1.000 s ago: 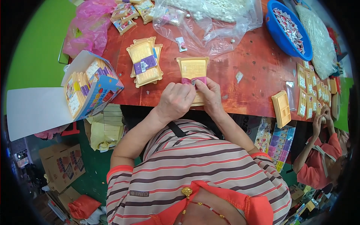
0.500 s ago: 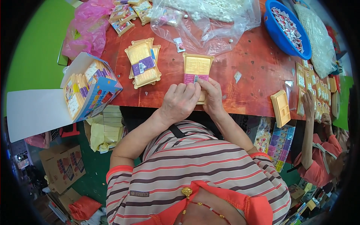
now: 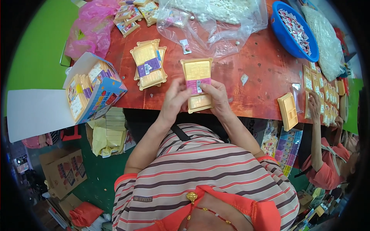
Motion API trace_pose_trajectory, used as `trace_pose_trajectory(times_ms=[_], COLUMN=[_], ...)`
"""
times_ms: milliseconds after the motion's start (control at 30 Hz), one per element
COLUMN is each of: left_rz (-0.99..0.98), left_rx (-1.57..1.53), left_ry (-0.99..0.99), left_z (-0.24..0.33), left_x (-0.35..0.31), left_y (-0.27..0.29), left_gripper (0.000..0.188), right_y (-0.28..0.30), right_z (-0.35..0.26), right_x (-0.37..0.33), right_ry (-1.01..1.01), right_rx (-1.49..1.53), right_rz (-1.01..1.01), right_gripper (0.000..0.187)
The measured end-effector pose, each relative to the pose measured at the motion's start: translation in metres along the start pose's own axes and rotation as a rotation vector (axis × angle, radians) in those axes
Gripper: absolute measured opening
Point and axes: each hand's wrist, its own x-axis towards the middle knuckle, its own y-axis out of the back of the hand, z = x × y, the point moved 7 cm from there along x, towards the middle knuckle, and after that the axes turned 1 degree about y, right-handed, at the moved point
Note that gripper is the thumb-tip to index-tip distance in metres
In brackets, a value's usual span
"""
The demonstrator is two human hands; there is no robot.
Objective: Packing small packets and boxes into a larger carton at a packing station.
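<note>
My right hand (image 3: 216,98) grips a yellow plastic tray (image 3: 198,69) by its right side, thumb across the pink paper band (image 3: 194,85) wrapped round it. The tray is tilted up just over the table's front edge, its moulded back showing. My left hand (image 3: 174,101) is beside the tray's left edge, fingers loosely apart and a little blurred, with nothing seen in them. To the left lies a small stack of similar yellow trays (image 3: 148,54), the top one with a purple band (image 3: 149,66).
An open box (image 3: 102,98) packed with banded trays stands at the left. A clear bag of white pieces (image 3: 216,11) and a blue basin of sachets (image 3: 277,38) lie at the back. An unbanded compartment tray (image 3: 288,111) sits at the right edge, near a co-worker's hand (image 3: 314,104).
My left hand has come off the band and moved left. The tray has shifted slightly left and toward me, showing more of its lower end. My right hand keeps its hold.
</note>
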Motion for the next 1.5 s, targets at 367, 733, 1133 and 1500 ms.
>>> trace_pose_trajectory(times_ms=[367, 733, 1133, 1500], left_rz=[0.011, 0.052, 0.415, 0.537], left_rx=[-0.366, -0.406, 0.392, 0.135], left_ry=[0.066, 0.091, -0.376, -0.203], left_z=[-0.025, -0.021, 0.060, 0.008], left_x=[0.002, -0.002, -0.043, 0.041], left_y=[0.002, 0.004, 0.072, 0.155], left_gripper=[0.031, 0.017, 0.031, 0.057], right_y=[-0.017, -0.019, -0.062, -0.123], right_z=[0.002, 0.019, -0.062, -0.032], right_x=[-0.005, -0.007, 0.014, 0.094], right_ry=[0.001, -0.127, 0.160, -0.009], right_rx=[-0.275, -0.382, -0.556, -0.470], right_rz=[-0.106, -0.184, -0.043, -0.130], right_gripper=[0.033, 0.034, 0.028, 0.037])
